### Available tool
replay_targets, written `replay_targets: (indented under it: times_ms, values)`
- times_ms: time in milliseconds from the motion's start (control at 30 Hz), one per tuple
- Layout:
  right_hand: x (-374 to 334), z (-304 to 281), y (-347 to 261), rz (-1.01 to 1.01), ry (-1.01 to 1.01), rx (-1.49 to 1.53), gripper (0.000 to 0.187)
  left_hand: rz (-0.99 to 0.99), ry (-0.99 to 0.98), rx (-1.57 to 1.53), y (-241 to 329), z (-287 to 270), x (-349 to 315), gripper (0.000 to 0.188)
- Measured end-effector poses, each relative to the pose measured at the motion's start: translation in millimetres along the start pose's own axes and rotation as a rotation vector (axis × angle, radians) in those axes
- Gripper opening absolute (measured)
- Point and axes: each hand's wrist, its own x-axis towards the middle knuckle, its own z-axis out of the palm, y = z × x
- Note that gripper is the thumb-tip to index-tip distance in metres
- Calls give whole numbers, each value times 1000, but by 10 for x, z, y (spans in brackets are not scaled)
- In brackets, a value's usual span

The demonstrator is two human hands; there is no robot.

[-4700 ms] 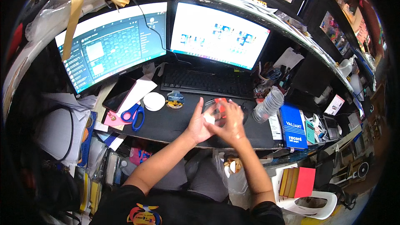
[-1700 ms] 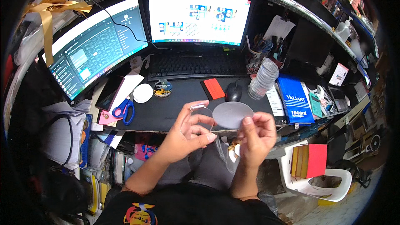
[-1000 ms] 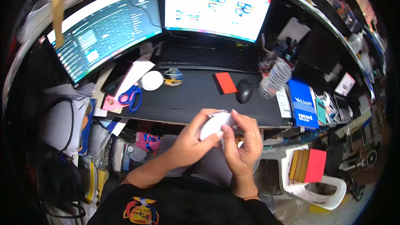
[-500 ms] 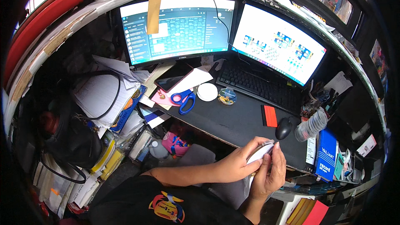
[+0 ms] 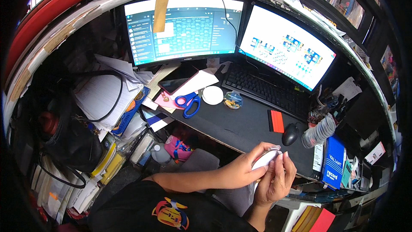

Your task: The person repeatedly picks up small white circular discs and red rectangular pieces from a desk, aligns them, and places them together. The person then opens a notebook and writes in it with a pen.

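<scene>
Over the desk's front edge, my left hand (image 5: 248, 168) is closed around a white round disc (image 5: 263, 160) with a shiny, clear-looking rim. The thumb lies across its near face. My right hand (image 5: 275, 181) faces it from the right, with its fingertips and thumb pinching the disc's right edge. What lies behind the disc is hidden by the fingers. A strip of clear plastic (image 5: 252, 192) hangs below, beside the right wrist. On the desk lie a plain white disc (image 5: 212, 95) and a round printed piece with a clear rim (image 5: 233, 100).
Blue-handled scissors (image 5: 187, 104) and a phone (image 5: 178, 81) lie left on the black desk (image 5: 214, 122). A red-and-black scraper (image 5: 276, 121), a mouse (image 5: 291, 134) and a stack of clear round pieces (image 5: 318, 131) stand right. A keyboard (image 5: 264, 87) sits below two monitors.
The fingers of my right hand have shifted slightly along the disc's edge and spread a little. My left hand keeps its hold. The whole view has moved slightly.
</scene>
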Motion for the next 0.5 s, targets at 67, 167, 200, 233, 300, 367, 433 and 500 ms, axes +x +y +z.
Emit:
replay_targets:
  times_ms: [67, 167, 200, 233, 300, 367, 433, 500]
  values:
    - [6, -11, 30, -64, -10, -10, 25, 9, -7, -4, 4, -22, 12, 49]
    - [17, -12, 96, -99, -35, 54, 21, -56, -47, -123, 3, -71, 22, 51]
    - [22, -9, 120, -87, -44, 103, 22, -146, -72, -229, -1, -101, 20, 53]
    - [27, -7, 142, -64, -59, 149, 22, -206, -100, -347, -10, -120, 19, 55]
    - [38, -9, 183, -8, -61, 236, 26, -213, -122, -373, -44, -156, 41, 56]
    - [41, -15, 209, 4, -88, 246, 35, -233, -136, -402, -86, -181, 56, 55]
    - [26, -14, 211, 25, -152, 299, 37, -129, -61, -324, -131, -186, 89, 54]
    - [-6, -9, 197, 13, -204, 271, 42, -106, -13, -186, -158, -192, 108, 57]
